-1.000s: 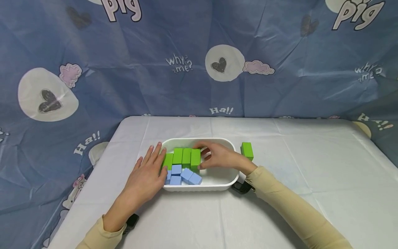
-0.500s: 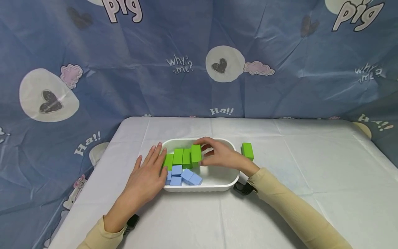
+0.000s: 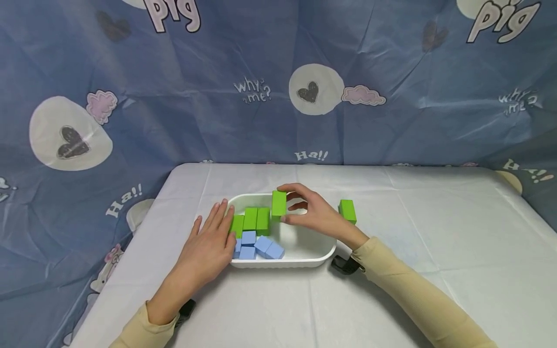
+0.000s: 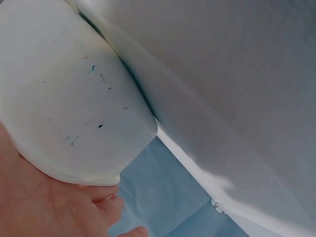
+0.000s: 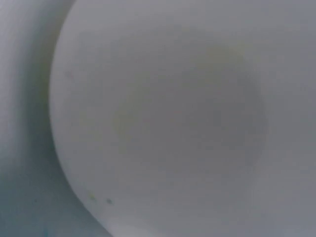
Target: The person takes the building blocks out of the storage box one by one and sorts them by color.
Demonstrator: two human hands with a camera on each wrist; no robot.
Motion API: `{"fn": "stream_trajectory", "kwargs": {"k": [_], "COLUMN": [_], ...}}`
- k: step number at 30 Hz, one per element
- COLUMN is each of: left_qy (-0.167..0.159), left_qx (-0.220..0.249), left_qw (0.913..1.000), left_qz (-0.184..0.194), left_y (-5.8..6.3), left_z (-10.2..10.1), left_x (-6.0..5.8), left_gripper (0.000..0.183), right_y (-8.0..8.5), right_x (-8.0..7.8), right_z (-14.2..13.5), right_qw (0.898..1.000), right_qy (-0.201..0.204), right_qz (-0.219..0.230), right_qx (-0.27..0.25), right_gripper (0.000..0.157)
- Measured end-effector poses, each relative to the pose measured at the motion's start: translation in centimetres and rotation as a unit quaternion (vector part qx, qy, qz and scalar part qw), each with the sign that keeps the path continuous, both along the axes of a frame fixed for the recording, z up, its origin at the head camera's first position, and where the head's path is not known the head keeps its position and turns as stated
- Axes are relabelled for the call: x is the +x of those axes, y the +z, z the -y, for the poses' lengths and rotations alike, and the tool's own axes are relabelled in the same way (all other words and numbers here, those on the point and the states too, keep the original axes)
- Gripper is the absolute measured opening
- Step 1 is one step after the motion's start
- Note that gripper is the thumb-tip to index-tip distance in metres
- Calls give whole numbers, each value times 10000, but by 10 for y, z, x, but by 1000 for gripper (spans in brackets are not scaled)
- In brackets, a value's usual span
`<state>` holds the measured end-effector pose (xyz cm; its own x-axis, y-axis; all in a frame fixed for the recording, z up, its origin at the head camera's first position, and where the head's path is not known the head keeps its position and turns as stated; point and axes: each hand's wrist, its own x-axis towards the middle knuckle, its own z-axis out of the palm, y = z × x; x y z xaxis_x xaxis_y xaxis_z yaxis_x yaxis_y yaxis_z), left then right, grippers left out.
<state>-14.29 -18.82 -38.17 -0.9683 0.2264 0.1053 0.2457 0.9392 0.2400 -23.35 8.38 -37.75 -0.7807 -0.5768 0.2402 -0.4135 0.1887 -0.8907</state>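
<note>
A white oval-ended tub (image 3: 304, 244) holds green blocks (image 3: 250, 219) in a row at its left, with several smaller blue blocks (image 3: 248, 253) in front of them. My right hand (image 3: 311, 210) pinches one green block (image 3: 279, 205) between thumb and fingers, raised above the tub near its back rim. At the tub's left end my left hand (image 3: 206, 246) lies with straight fingers against the rim. The left wrist view shows the speckled outer wall of the tub (image 4: 84, 108) beside that hand. A blurred, pale curved wall (image 5: 173, 138) fills the right wrist view; no fingers show there.
Another green block (image 3: 347, 211) stands on the white-covered table (image 3: 435, 232) just right of the tub. Behind the table hangs a blue printed cloth (image 3: 200, 125). A dark device (image 3: 345, 265) sits at the right wrist.
My right hand has lifted the green block from the right end of the green row, moving it up and slightly to the right. My left hand has stayed at the tub's left end.
</note>
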Motion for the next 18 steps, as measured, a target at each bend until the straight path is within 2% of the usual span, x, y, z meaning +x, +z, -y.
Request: {"fn": "stream_trajectory", "kwargs": {"k": [11,18], "left_qy": [-37,8], "left_qx": [7,40], "left_qw": [10000,10000], "left_qz": [-14,16], "left_y": [-1,0], "left_z": [-2,-1], "left_x": [-1,0], "left_gripper": [58,59], "right_y": [6,13], "right_x": [2,1], "right_z": [-7,-20], "right_qw": [9999,9995], "right_qy": [11,5], "right_qz": [-101,7], "right_qx": [-34,-315], "right_gripper": [63,62]}}
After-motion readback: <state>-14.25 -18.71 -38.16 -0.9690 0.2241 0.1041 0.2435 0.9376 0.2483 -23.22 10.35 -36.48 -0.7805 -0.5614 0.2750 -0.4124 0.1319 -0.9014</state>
